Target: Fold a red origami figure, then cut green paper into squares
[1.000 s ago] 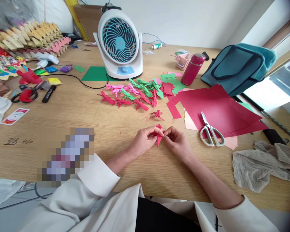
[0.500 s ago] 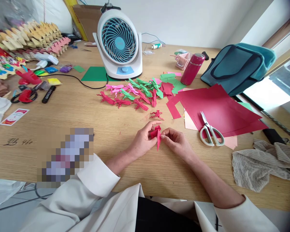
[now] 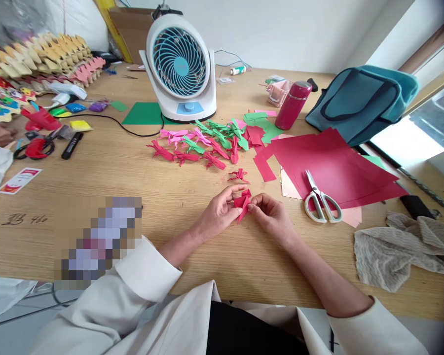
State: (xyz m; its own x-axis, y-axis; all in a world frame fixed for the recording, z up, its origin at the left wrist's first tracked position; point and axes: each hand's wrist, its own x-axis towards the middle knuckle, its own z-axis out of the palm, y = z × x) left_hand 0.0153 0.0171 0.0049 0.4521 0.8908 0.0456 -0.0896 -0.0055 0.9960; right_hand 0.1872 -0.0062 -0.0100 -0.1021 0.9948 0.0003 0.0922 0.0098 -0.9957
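Between my hands is a small red folded paper (image 3: 243, 201), pointed at its lower end, held just above the wooden table. My left hand (image 3: 225, 208) is closed on its left side, thumb in front and fingers behind. The thumb and index finger of my right hand (image 3: 268, 211) pinch its right edge. Just beyond my fingertips lies a small red folded paper figure (image 3: 239, 175). Farther back is a cluster of red, pink and green folded figures (image 3: 210, 140).
White-handled scissors (image 3: 321, 199) lie on red paper sheets (image 3: 333, 160) to the right. Behind stand a fan (image 3: 180, 64), a red flask (image 3: 293, 106) and a teal bag (image 3: 358, 103). A crumpled cloth (image 3: 383, 251) is at right, a black marker (image 3: 72, 145) at left.
The red folded paper has turned in my fingers; its lower point has swung to the left and its upper part looks wider. Both hands keep their grip.
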